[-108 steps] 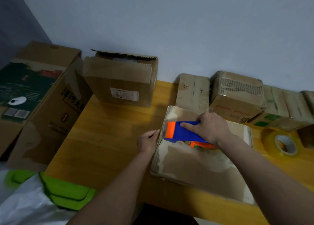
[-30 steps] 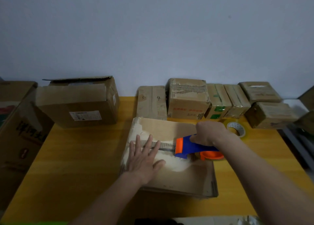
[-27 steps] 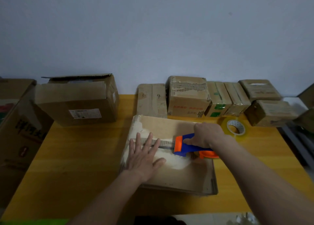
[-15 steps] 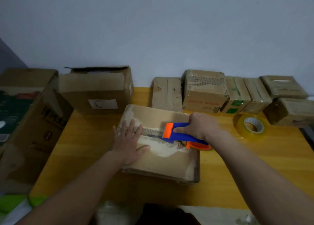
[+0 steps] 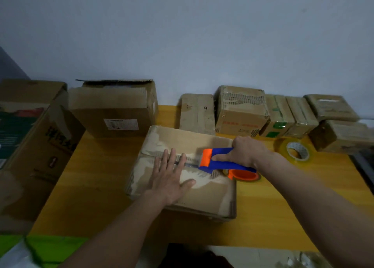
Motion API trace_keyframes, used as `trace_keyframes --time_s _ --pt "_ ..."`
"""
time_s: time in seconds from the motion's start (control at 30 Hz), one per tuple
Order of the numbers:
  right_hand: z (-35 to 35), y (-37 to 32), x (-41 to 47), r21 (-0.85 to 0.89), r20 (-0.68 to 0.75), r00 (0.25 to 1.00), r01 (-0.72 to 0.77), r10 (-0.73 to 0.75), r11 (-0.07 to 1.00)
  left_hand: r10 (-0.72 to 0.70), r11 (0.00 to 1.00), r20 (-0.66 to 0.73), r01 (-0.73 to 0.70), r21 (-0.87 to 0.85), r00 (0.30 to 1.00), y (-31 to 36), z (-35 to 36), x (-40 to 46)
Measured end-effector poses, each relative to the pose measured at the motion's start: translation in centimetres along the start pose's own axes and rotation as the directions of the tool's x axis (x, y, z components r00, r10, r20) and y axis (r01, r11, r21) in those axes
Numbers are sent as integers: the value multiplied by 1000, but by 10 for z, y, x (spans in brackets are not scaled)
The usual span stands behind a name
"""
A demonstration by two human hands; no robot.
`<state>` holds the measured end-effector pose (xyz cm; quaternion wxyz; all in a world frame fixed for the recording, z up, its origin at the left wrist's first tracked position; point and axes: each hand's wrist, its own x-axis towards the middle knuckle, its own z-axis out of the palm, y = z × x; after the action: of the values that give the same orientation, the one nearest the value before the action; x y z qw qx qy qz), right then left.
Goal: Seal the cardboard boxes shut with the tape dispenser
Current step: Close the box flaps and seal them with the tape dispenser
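I'm watching the left hand (image 5: 169, 178) pressing flat, fingers straight and spread, on the cardboard box (image 5: 183, 174) on the desk (image 5: 97, 166). Just to its right, the right hand (image 5: 245, 153) is wrapping around the blue handle of the tape dispenser (image 5: 224, 162), whose orange front edge is sitting on the seam. The flaps are looking thin and springy, so I'm judging they need holding down. The dispenser is looking rigid and light; the handle is the place to take it.
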<state>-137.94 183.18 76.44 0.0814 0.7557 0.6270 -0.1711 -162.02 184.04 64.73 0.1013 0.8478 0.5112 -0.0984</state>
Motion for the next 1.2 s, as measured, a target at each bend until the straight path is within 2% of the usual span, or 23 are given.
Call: trace_keyframes --time_s 0.2,0.4,0.5,0.63,0.8,0.93,1.07,1.2 --pt "-9 50 -10 42 140 987 -92 85 995 0 1000 -4 0 -22 1000 -1 2 0" --pt "7 74 -9 113 174 975 -159 138 981 -25 1000 38 26 -17 999 9 -10 -3" --pt "9 80 -6 212 252 955 -214 158 954 -51 996 39 54 -66 998 45 -17 -4" --pt "18 89 -4 295 291 943 -248 161 923 89 993 94 -81 -85 992 118 -11 -8" --pt "25 94 -8 394 303 948 -219 99 893 24 1000 78 -23 -14 997 138 -9 -9" --pt "40 76 -9 430 331 943 -163 13 888 37 999 77 -37 -2 996 107 -9 -21" --pt "57 42 -3 575 310 944 -93 -111 813 -7 1000 119 4 20 993 66 -20 -29" --pt "61 42 0 587 255 957 -40 -138 809 -48 998 159 40 51 986 61 -23 -25"
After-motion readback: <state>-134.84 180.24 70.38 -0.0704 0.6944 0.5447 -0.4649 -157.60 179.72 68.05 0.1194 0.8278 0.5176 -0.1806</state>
